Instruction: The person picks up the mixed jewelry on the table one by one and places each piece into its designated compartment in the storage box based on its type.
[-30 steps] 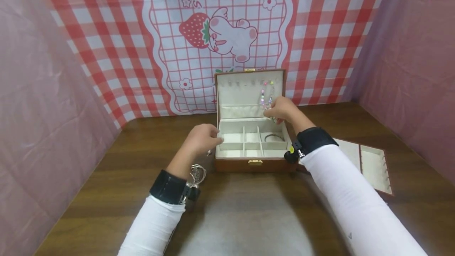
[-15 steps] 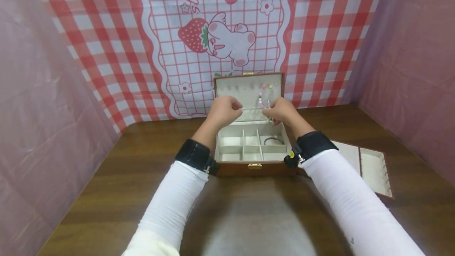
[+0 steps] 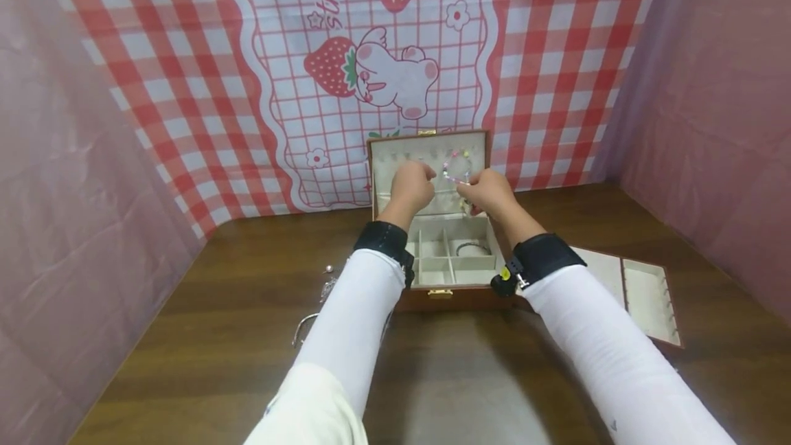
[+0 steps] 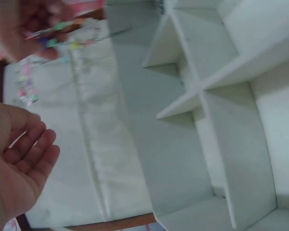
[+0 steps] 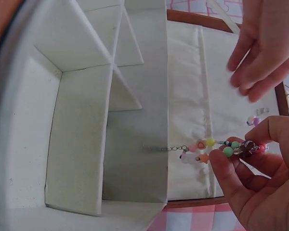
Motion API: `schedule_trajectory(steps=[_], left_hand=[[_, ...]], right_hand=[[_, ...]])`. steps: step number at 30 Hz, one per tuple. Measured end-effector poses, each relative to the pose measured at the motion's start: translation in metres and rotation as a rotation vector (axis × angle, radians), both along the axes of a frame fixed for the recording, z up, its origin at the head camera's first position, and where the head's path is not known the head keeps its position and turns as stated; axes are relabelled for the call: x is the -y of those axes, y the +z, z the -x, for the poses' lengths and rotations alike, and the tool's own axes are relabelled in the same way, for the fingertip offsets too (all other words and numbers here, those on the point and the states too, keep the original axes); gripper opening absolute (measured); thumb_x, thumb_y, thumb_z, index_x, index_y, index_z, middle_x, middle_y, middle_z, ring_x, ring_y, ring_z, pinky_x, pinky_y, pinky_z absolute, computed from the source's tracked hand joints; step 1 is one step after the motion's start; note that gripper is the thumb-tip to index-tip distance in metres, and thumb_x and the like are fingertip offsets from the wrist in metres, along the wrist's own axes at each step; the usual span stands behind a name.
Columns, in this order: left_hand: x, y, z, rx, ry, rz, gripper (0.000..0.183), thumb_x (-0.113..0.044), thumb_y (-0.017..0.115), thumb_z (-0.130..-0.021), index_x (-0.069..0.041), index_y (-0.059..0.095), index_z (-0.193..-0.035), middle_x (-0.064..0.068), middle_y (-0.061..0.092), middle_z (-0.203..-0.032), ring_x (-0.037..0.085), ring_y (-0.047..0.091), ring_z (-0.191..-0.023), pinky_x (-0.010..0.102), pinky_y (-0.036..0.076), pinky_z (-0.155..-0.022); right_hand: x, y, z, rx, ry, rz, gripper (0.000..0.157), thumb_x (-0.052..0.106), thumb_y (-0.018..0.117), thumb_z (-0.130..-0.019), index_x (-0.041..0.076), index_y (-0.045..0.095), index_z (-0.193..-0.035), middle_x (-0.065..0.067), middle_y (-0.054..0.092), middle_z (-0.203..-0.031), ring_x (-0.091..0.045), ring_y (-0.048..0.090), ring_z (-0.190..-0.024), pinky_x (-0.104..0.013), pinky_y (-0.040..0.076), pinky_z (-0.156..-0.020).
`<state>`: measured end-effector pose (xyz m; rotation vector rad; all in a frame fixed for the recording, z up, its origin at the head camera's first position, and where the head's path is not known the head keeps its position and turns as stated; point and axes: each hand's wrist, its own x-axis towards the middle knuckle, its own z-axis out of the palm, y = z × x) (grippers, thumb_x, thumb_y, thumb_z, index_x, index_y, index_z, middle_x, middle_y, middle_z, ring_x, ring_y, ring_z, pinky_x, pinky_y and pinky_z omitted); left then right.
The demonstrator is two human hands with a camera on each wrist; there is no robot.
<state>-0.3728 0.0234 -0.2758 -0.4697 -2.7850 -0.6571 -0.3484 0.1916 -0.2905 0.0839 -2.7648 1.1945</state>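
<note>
A brown jewelry box (image 3: 463, 299) with pale lining stands with its lid (image 3: 445, 139) raised. Before that lid, my right hand (image 3: 491, 194) pinches a multicoloured beaded necklace (image 5: 211, 142) between thumb and fingers. Part of the strand loops up against the lid, and a thin chain end dangles over the compartments. Whether the loop is caught on a lid hook is too small to tell. My left hand (image 3: 413, 187) hovers at the lid, left of the necklace, fingers loosely bent and nothing visible in them. In the back right compartment lies a dark bangle (image 3: 472, 244).
A brown-edged tray (image 3: 649, 297) with pale lining lies right of the box, partly behind my right sleeve. Left of the box are a silver bangle (image 3: 303, 327), a small pearl-like bead (image 3: 329, 269) and other silver jewelry, partly covered by my left sleeve.
My left hand has moved from the box's left edge up and right to the lid, near the necklace. My right hand keeps its hold; the bead loop has shifted shape slightly.
</note>
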Motion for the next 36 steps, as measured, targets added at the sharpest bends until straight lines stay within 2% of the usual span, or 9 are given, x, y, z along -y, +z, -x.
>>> schedule_trajectory(steps=[3,7,10,13,16,21,24,29,36], left_hand=[[-0.007,-0.007,0.004,0.011,-0.003,0.098,0.042,0.003,0.058,-0.083,-0.013,0.069,-0.120,0.001,0.067,-0.120,0.020,0.060,-0.114,0.030,0.049,-0.094],[-0.014,-0.015,0.008,0.011,-0.006,0.227,0.040,-0.001,0.062,-0.084,-0.014,0.069,-0.121,0.001,0.067,-0.121,0.021,0.061,-0.112,0.030,0.051,-0.090],[-0.017,-0.018,0.009,0.004,0.007,0.301,0.028,-0.005,0.063,-0.085,-0.013,0.072,-0.111,0.003,0.068,-0.114,0.022,0.063,-0.104,0.031,0.054,-0.083],[-0.020,-0.020,0.010,0.009,0.029,0.354,0.017,-0.008,0.063,-0.087,-0.011,0.071,-0.101,0.006,0.068,-0.109,0.022,0.064,-0.098,0.033,0.055,-0.076],[-0.023,-0.020,0.009,0.032,0.047,0.389,0.015,-0.011,0.063,-0.089,-0.009,0.071,-0.101,0.007,0.067,-0.110,0.022,0.064,-0.098,0.033,0.056,-0.075],[-0.025,-0.020,0.009,0.064,0.065,0.396,0.015,-0.013,0.061,-0.092,-0.008,0.071,-0.103,0.007,0.067,-0.112,0.022,0.063,-0.101,0.033,0.056,-0.078],[-0.024,-0.021,0.011,0.076,0.068,0.358,0.015,-0.012,0.060,-0.093,-0.008,0.070,-0.103,0.006,0.067,-0.111,0.022,0.064,-0.099,0.033,0.055,-0.078],[-0.021,-0.023,0.012,0.086,0.060,0.323,0.017,-0.012,0.057,-0.094,-0.009,0.071,-0.105,0.006,0.068,-0.112,0.022,0.065,-0.100,0.034,0.055,-0.080],[-0.021,-0.018,0.011,0.079,0.001,0.439,0.020,-0.012,0.057,-0.094,-0.009,0.070,-0.108,0.005,0.068,-0.114,0.021,0.064,-0.101,0.033,0.055,-0.081]], right_hand=[[0.001,0.002,-0.003,-0.027,-0.001,0.009,0.033,0.021,0.057,-0.090,0.010,0.045,-0.062,0.003,0.044,-0.055,-0.018,0.065,-0.055,-0.026,0.044,-0.051],[0.002,0.008,-0.006,-0.062,-0.010,0.009,0.033,0.019,0.055,-0.089,0.009,0.042,-0.060,0.004,0.041,-0.053,-0.019,0.066,-0.056,-0.027,0.039,-0.048],[0.003,0.011,-0.007,-0.067,-0.022,0.031,0.029,0.019,0.055,-0.089,0.007,0.050,-0.064,0.001,0.050,-0.058,-0.018,0.067,-0.059,-0.027,0.037,-0.046],[0.006,0.014,-0.007,-0.076,-0.027,0.046,0.025,0.021,0.056,-0.090,0.002,0.060,-0.073,-0.006,0.061,-0.073,-0.019,0.068,-0.063,-0.026,0.042,-0.049],[0.010,0.016,-0.005,-0.093,-0.049,0.070,0.025,0.023,0.057,-0.090,0.002,0.064,-0.078,-0.010,0.064,-0.083,-0.024,0.069,-0.069,-0.027,0.045,-0.054],[0.021,0.023,-0.001,-0.144,-0.099,0.114,0.026,0.023,0.058,-0.090,0.002,0.061,-0.075,-0.013,0.066,-0.090,-0.030,0.070,-0.074,-0.027,0.046,-0.056],[0.028,0.027,0.003,-0.169,-0.126,0.143,0.024,0.023,0.059,-0.090,0.000,0.065,-0.084,-0.017,0.068,-0.097,-0.026,0.070,-0.073,-0.025,0.046,-0.057],[0.037,0.027,0.008,-0.153,-0.147,0.211,0.029,0.023,0.061,-0.092,-0.003,0.068,-0.104,-0.019,0.067,-0.106,-0.026,0.070,-0.079,-0.028,0.049,-0.064],[0.031,0.017,0.015,-0.100,-0.177,0.229,0.035,0.023,0.064,-0.092,-0.005,0.067,-0.114,-0.020,0.064,-0.115,-0.028,0.071,-0.087,-0.033,0.055,-0.076]])
